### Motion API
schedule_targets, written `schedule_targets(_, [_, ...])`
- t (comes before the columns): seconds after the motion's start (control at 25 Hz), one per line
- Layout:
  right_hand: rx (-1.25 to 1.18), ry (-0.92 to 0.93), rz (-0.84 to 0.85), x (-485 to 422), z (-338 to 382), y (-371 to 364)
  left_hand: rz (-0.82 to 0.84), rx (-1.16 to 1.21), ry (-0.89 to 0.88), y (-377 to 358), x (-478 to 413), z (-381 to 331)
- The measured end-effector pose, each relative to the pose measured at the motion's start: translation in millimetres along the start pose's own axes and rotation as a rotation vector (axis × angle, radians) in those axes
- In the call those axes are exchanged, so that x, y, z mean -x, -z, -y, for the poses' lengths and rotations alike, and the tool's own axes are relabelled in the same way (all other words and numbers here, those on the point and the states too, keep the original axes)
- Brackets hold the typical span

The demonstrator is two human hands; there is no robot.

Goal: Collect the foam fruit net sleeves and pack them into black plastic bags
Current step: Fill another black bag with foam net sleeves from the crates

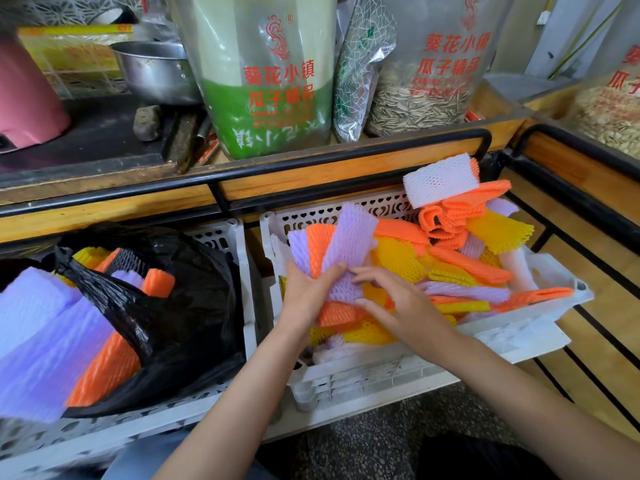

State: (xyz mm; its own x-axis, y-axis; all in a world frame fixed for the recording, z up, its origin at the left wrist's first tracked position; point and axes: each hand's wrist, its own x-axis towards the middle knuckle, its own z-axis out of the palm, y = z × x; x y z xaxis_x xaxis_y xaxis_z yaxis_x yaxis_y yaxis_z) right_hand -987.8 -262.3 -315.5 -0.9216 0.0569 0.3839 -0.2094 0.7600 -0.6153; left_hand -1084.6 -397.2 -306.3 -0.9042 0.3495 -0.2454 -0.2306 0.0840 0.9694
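A fanned bunch of purple and orange foam sleeves (349, 237) stands upright in the left hand (304, 296), whose fingers and thumb curl round its lower end. From four o'clock, the right hand (401, 306) rests loosely spread fingertips on the front purple sleeve. Both hands work over a white crate (540, 327) heaped with orange, yellow, purple and white sleeves. At nine o'clock of it, a black bag (194, 306) gapes, holding purple and orange sleeves. At twelve, printed seed bags (270, 81) stand on a shelf.
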Motion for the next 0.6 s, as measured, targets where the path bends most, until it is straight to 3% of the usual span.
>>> schedule_targets(0.16, [0.270,-0.273,-0.246,3,-42,32,0.005,0.018,-0.007,6,-4,2])
schedule_targets(0.24, [0.428,-0.422,-0.130,8,-68,48,0.009,0.031,-0.011,7,-4,4])
schedule_targets(0.36, [0.453,-0.567,0.028,16,-86,63,0.022,0.034,-0.009,8,-2,4])
schedule_targets(0.44, [0.441,-0.553,-0.004,12,-84,71,0.048,0.032,-0.011,9,-1,3])
schedule_targets(0.6, [0.468,-0.413,-0.318,-15,-51,87,-0.002,0.014,-0.093,17,1,-15])
